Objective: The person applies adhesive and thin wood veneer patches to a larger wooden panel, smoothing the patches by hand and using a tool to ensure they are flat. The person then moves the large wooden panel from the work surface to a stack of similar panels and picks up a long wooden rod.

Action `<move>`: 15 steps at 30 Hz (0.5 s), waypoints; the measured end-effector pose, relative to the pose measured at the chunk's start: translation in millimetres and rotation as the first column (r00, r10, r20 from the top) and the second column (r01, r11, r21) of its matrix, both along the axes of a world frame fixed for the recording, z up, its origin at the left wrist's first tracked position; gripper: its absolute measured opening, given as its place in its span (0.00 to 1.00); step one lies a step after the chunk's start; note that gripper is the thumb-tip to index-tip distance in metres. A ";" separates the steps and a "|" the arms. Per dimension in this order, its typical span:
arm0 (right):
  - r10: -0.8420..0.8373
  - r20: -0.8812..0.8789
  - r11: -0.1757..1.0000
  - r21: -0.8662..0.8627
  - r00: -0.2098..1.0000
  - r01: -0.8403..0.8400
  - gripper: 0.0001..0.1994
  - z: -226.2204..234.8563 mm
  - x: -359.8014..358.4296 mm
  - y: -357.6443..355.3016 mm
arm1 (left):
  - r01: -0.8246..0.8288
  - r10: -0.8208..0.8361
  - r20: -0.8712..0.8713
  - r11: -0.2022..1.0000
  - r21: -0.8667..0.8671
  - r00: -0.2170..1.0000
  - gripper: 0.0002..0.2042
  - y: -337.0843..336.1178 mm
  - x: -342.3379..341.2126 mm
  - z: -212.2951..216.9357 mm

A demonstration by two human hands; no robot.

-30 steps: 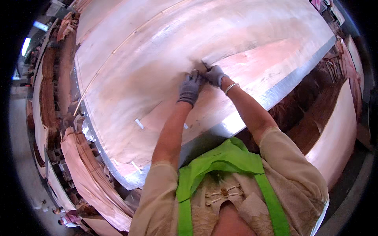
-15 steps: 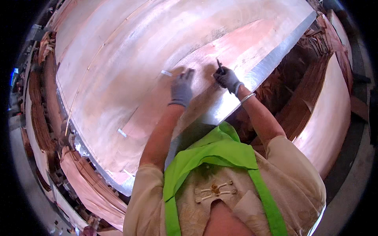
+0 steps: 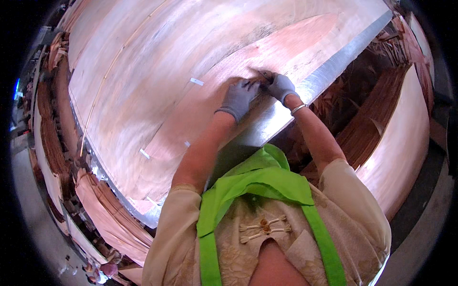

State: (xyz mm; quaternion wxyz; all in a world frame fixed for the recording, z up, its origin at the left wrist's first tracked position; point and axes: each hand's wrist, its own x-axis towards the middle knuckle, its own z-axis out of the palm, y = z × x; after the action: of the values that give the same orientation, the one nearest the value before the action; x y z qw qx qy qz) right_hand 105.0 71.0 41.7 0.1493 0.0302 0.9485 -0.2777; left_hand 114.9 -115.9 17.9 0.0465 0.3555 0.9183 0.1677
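Note:
A large pale wood veneer sheet (image 3: 143,86) covers the table, with a long pinkish veneer strip (image 3: 210,95) along its near right side. My gloved left hand (image 3: 238,99) rests on the strip, fingers bent together; whatever they may pinch is hidden. Right beside its fingertips, my gloved right hand (image 3: 280,87) is closed around a slim dark tool with a pointed, knife-like end (image 3: 261,73). That tip lies low over the veneer and points left. Short white tape pieces (image 3: 197,81) are on the sheet.
A shiny metal edge (image 3: 329,64) borders the table on the right. Beyond it stand stacked brown veneers (image 3: 358,133) and torn scraps (image 3: 329,95). More veneer bundles (image 3: 107,209) lie along the left. A thin light strip (image 3: 112,66) runs across the sheet's far left.
My left hand has moved right, and its fingers have bent in beside my right hand. The tool in my right hand has tipped from upright to low and pointing left.

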 end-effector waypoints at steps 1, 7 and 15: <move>-0.019 0.032 0.998 0.067 0.999 0.017 0.21 -2.1 1.0 4.4 | 0.003 -0.006 0.070 0.999 0.037 0.998 0.22 -2.4 -3.8 -0.9; -0.156 -0.082 0.986 -0.066 0.984 0.151 0.18 -18.0 59.6 56.2 | -0.449 0.350 0.283 0.660 0.602 0.893 0.23 -92.6 23.6 32.6; -0.113 -0.015 0.907 -0.409 0.993 0.097 0.12 -41.3 200.5 -13.4 | -0.834 0.848 0.139 0.452 0.316 0.512 0.21 -295.9 265.3 33.7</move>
State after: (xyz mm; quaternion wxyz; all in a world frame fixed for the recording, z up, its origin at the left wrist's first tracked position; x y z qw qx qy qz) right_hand 305.5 57.6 0.3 0.1188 0.0442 0.8696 -0.4773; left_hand 380.2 -411.9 51.5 -0.1228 -0.1392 0.9295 0.3188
